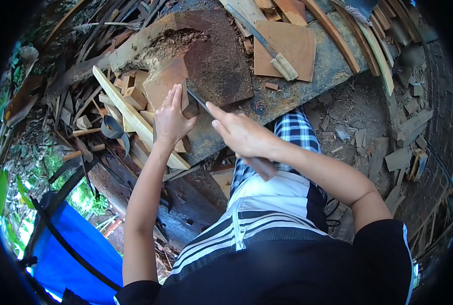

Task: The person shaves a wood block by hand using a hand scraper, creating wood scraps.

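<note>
Wood everywhere: a person sits at a rough, dark tabletop (307, 76) w/ a reddish-brown wood block (164, 84) stood on it at about 10 o'clock from frame centre. Left hand (170, 119) lies flat-fingered against the block's near face, pinning it; the grip there is a press and partial wrap, not a full fist. Right hand (241, 136) is clenched round a long knife (206, 109), wooden handle sticking out of the palm toward 5 o'clock, index finger stretched along the back of the blade. Blade tip runs up toward 11 o'clock and meets the block's lower right edge, just beside the left thumb.

Judging by that, the step in hand is shaving or trimming the block's edge, mid-cut or just setting the blade. Can't tell how deep the edge has bitten; the contact spot is partly hidden by the left hand.

Next move, I'd say, calls for a controlled push of the blade along the edge, away from the left fingers, block held firm so it doesn't tip. The thumb sits close to the blade, so that's the risk.

Round about: a big crumbly slab (185, 46) behind the block at 12 o'clock, a flat brown board (292, 43) w/ another tool (277, 53) lying across it at 1 o'clock, pale offcuts (130, 117) piled at 9 o'clock, a blue tarp (74, 244) down at 7 o'clock.
</note>
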`<act>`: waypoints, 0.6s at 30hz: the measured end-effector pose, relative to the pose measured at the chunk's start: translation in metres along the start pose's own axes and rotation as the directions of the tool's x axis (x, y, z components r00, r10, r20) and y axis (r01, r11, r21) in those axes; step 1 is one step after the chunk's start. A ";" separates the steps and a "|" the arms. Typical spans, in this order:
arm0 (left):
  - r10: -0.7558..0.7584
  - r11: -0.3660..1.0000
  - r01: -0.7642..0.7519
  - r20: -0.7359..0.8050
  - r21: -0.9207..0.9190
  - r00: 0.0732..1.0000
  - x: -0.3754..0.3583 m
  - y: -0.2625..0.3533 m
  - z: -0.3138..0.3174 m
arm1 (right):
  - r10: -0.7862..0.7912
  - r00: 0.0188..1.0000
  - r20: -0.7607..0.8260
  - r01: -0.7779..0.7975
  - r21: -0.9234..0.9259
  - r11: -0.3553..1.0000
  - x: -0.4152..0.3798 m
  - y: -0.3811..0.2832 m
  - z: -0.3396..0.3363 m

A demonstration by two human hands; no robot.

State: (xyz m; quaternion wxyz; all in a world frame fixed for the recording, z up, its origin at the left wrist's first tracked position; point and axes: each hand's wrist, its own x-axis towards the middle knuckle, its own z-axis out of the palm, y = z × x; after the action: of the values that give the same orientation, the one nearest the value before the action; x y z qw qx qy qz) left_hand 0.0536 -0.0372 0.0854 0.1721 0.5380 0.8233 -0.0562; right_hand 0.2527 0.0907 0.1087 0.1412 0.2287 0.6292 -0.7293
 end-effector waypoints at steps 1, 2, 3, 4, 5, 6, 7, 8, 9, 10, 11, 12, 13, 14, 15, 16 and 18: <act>0.001 1.000 -0.001 0.001 -0.009 1.000 0.000 0.000 0.000 | 0.044 0.999 0.014 -0.044 0.032 0.998 -0.002 -0.002 0.002; 0.001 1.000 -0.001 0.006 -0.011 1.000 -0.001 -0.001 0.002 | 0.011 1.000 -0.008 -0.010 0.045 0.999 -0.002 0.003 0.009; 0.006 1.000 -0.006 -0.014 0.004 1.000 -0.002 -0.001 0.004 | 0.016 1.000 -0.005 -0.016 0.048 0.999 -0.003 0.002 0.011; 0.013 1.000 -0.012 -0.037 0.019 0.999 -0.002 -0.001 0.005 | 0.040 0.999 0.024 -0.043 0.130 0.991 -0.003 -0.003 0.011; 0.015 1.000 -0.014 -0.038 0.014 0.999 -0.001 0.000 0.006 | 0.061 0.997 0.052 -0.070 0.207 0.976 -0.001 -0.006 0.011; 0.000 1.000 0.000 -0.029 0.013 1.000 0.000 0.001 0.005 | 0.061 0.997 0.048 -0.070 0.203 0.977 0.008 -0.005 0.013; -0.012 1.000 0.012 -0.020 0.015 1.000 -0.001 0.001 0.004 | 0.097 0.995 0.024 -0.100 0.280 0.955 0.021 -0.003 0.016; -0.002 1.000 0.002 -0.029 0.021 1.000 -0.002 0.000 0.004 | 0.128 0.992 -0.003 -0.118 0.356 0.927 0.029 -0.003 0.019; 0.009 1.000 -0.008 -0.027 0.005 1.000 -0.001 -0.001 0.003 | 0.116 0.993 -0.022 -0.101 0.359 0.928 0.028 -0.007 0.021; 0.023 1.000 -0.023 -0.021 -0.015 1.000 0.001 -0.003 0.002 | 0.104 0.994 -0.024 -0.090 0.329 0.940 0.022 -0.009 0.022; 0.039 0.999 -0.040 -0.024 -0.021 0.999 0.001 -0.004 0.002 | 0.105 0.994 -0.022 -0.094 0.294 0.951 0.013 -0.011 0.023; 0.037 0.999 -0.037 -0.009 -0.008 0.999 0.002 -0.003 0.001 | 0.105 0.994 0.007 -0.102 0.304 0.947 0.002 -0.016 0.021; 0.025 1.000 -0.025 0.007 0.009 1.000 0.001 -0.004 0.001 | 0.110 0.994 0.003 -0.106 0.298 0.949 0.002 -0.016 0.021; 0.041 0.999 -0.042 -0.025 -0.015 0.999 0.001 -0.006 0.003 | 0.128 0.992 0.005 -0.123 0.309 0.943 0.005 -0.015 0.021; 0.044 0.999 -0.045 -0.025 -0.012 0.999 0.001 -0.007 0.004 | 0.142 0.990 0.003 -0.135 0.325 0.936 0.010 -0.014 0.019; 0.027 1.000 -0.028 -0.047 -0.014 0.999 0.003 -0.006 0.005 | 0.141 0.990 -0.014 -0.129 0.332 0.935 0.026 -0.011 0.018; 0.024 1.000 -0.025 -0.068 -0.009 0.997 0.007 -0.008 0.003 | 0.134 0.990 -0.035 -0.118 0.295 0.948 0.030 -0.005 0.021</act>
State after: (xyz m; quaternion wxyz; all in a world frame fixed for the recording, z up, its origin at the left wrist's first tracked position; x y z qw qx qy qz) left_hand 0.0442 -0.0357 0.0796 0.1472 0.5489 0.8222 -0.0317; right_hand 0.2211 0.0738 0.1001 0.1350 0.3063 0.5023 -0.7973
